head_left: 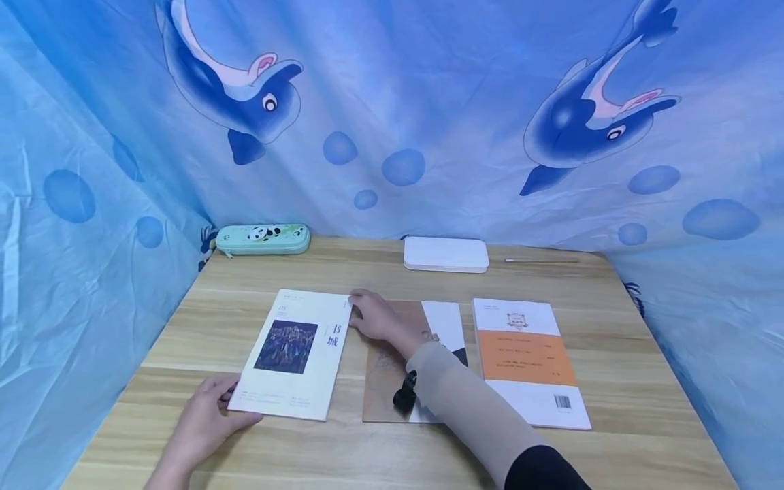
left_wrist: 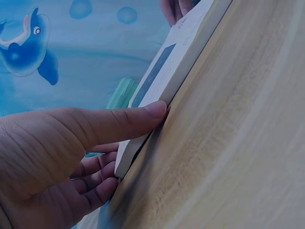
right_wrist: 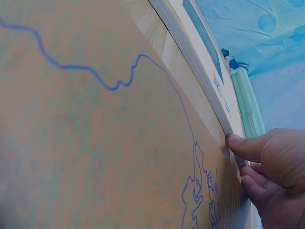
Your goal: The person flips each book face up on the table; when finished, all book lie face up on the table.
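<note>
A white book (head_left: 327, 381) with a dark picture and Chinese characters on its cover lies at the left of the table. At its near left corner, my left hand (head_left: 205, 418) holds it, thumb along the near edge and fingers at the left side; the left wrist view shows this thumb (left_wrist: 138, 121) against the page edges. My right hand (head_left: 378, 316) grips the far right corner, with thumb and fingers (right_wrist: 252, 186) at the edge in the right wrist view. Beneath the right forearm lies a brown and white book (head_left: 388, 388), partly hidden by the sleeve.
To the right lies a white book with an orange band (head_left: 527, 357). Along the back are a green panda pencil case (head_left: 263, 239), a white flat box (head_left: 446, 254) and a thin stick-like item (head_left: 542, 260). A blue dolphin curtain (head_left: 465, 122) encloses the wooden table (head_left: 637, 401).
</note>
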A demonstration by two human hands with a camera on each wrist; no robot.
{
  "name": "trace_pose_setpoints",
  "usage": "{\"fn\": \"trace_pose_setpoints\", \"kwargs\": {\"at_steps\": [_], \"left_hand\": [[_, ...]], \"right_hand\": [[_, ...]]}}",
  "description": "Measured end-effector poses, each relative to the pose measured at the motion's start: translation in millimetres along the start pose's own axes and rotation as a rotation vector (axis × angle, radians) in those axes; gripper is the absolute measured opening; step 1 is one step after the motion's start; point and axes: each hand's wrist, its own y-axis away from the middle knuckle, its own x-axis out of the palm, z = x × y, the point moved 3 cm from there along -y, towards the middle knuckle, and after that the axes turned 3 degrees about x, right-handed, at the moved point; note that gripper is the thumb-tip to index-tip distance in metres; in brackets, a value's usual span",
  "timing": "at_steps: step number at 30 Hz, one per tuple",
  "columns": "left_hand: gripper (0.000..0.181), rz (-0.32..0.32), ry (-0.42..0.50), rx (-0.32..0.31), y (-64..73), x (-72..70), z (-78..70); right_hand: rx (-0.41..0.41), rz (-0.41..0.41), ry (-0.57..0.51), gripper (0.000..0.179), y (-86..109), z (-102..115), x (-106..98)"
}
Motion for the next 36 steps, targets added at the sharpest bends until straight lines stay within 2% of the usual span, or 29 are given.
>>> {"fn": "trace_pose_setpoints", "kwargs": {"at_steps": [11,14,20,25,29,32,36], "left_hand": [[0.085,0.013,-0.009,-0.017,-0.4,2.3,-3.3],[0.081,-0.002,-0.023,-0.012,-0.4,3.4,-3.3],[0.076,-0.039,-0.063,0.007,-3.0,3.7,-7.5],[0.071,-0.148,-0.047,0.084,-6.7,4.9,-26.0],[0.065,-0.232,-0.004,0.185,-12.0,9.8,-45.7],[0.063,-0.247,0.01,0.254,-17.2,17.1,-60.4],[0.063,-0.207,0.032,0.307,-25.0,31.0,-77.8]], "right_hand": [[-0.033,0.008,0.077,0.04,-5.6,-1,2],[-0.033,0.013,0.046,0.041,-4.3,-2,1],[-0.063,-0.032,-0.082,0.044,2.4,-8,-4],[-0.062,-0.074,-0.13,0.045,13.4,-16,-12],[-0.02,-0.084,-0.123,0.042,22.9,-23,-21],[-0.001,-0.08,-0.116,0.041,30.2,-29,-29],[0.02,-0.071,-0.12,0.042,42.2,-42,-41]]}}
